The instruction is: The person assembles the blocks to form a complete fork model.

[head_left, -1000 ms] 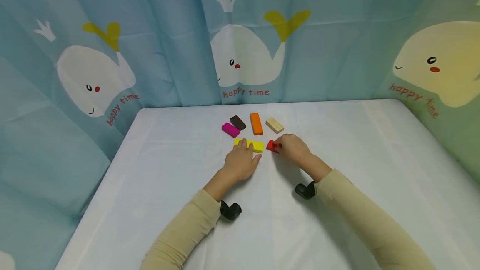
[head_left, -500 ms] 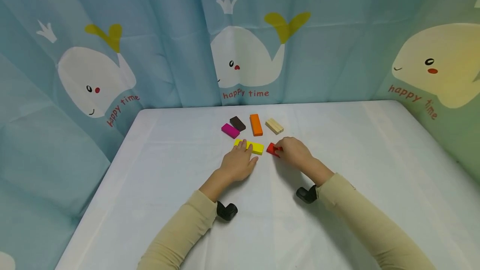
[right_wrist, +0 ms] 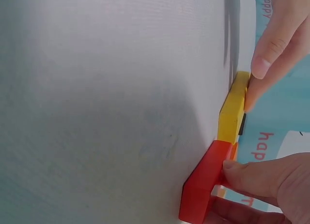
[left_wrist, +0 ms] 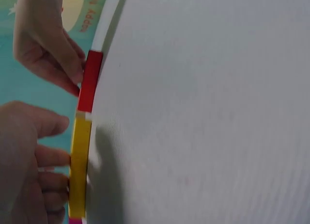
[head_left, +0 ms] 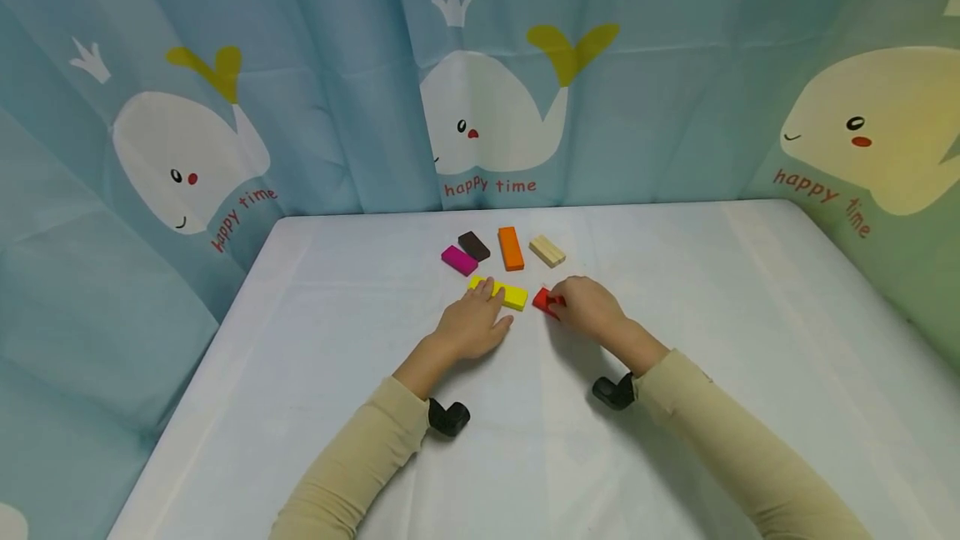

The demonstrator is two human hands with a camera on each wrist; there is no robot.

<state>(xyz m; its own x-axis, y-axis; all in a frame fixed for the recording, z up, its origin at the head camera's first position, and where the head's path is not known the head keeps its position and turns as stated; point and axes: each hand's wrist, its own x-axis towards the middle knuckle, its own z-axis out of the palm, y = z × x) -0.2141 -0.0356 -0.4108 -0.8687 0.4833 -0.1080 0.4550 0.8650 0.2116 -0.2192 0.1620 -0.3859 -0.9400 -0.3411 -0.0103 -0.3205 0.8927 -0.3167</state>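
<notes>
A yellow rectangular block (head_left: 514,297) lies flat on the white table, and my left hand (head_left: 471,325) rests fingertips on its top with the thumb apart. In the left wrist view those fingers (left_wrist: 52,181) look fairly straight against the yellow block (left_wrist: 79,168). Just to the right, my right hand (head_left: 590,309) pinches a red block (head_left: 543,301), partly covered by the fingers. The right wrist view shows the thumb on the upper side of the red block (right_wrist: 206,180). A narrow gap separates red from yellow in the head view.
Behind the hands lie a magenta block (head_left: 459,260), a dark brown block (head_left: 474,246), an orange block (head_left: 512,248) and a pale wooden block (head_left: 547,251). A blue whale-print curtain (head_left: 337,107) hangs beyond the table's (head_left: 360,290) far edge.
The left forearm has drawn slightly left, its fingers still on the yellow block. The right hand and red block have shifted slightly toward me.
</notes>
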